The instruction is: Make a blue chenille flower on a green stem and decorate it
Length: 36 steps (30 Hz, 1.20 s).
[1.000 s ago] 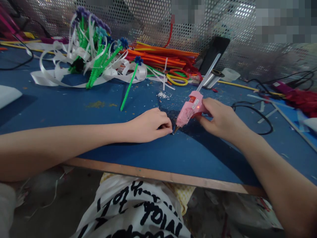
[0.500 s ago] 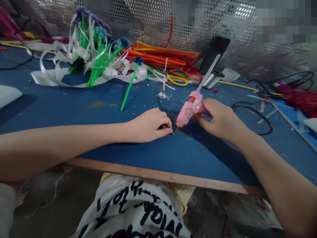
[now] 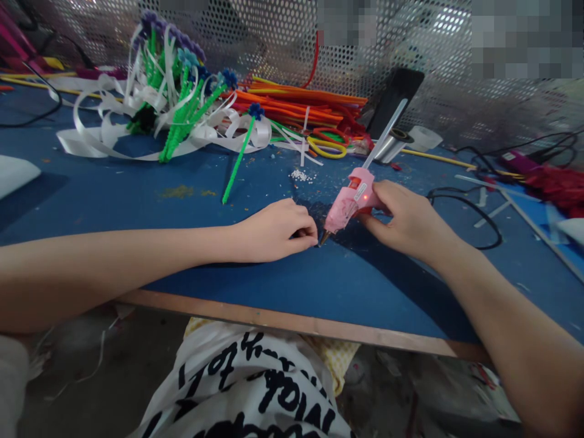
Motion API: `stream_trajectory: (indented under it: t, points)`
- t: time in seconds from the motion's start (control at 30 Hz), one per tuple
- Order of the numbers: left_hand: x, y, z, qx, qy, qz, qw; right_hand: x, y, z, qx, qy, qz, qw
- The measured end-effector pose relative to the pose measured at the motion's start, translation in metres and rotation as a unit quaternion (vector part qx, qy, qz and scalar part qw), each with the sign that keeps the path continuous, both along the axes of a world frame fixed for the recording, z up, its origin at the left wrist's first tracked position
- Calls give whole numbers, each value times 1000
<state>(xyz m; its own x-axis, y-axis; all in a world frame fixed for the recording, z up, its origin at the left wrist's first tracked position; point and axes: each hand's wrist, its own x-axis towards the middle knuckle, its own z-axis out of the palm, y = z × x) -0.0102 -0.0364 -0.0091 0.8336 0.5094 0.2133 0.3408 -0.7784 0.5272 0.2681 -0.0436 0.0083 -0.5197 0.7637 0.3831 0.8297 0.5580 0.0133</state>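
My right hand is wrapped round the handle of a pink hot glue gun. A small orange light glows on its side, and a clear glue stick pokes out of its back end. The nozzle points down and left, right by the fingertips of my left hand. That hand rests on the blue tabletop with thumb and forefinger pinched together; whatever lies between them is too small to make out. Beyond it is a single green pipe cleaner stem with a dark blue flower head.
White beads lie scattered past my hands. Farther back are green-stemmed flowers with white ribbon, orange pipe cleaners, yellow-handled scissors, a silver roll and a black phone-like slab. A black cable loops at right.
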Motion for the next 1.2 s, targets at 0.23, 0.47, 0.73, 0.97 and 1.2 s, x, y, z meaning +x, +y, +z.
stream_trajectory:
  t: [0.23, 0.47, 0.73, 0.97, 1.2]
  points:
    - [0, 0, 1, -2, -1, -2, 1000, 1, 0, -1, 15, -4, 7, 1000]
    - [1, 0, 0, 2, -4, -5, 1000, 2, 1, -2, 30, -12, 31, 999]
    - [1, 1, -2, 4, -7, 1, 1000, 1, 0, -2, 51, -17, 34, 998]
    - [2, 0, -5, 29, -35, 23, 999, -1, -3, 6, 133, -22, 43, 990]
    - [1, -4, 1, 63, -75, 38, 995, 0, -4, 6, 157, 12, 29, 987]
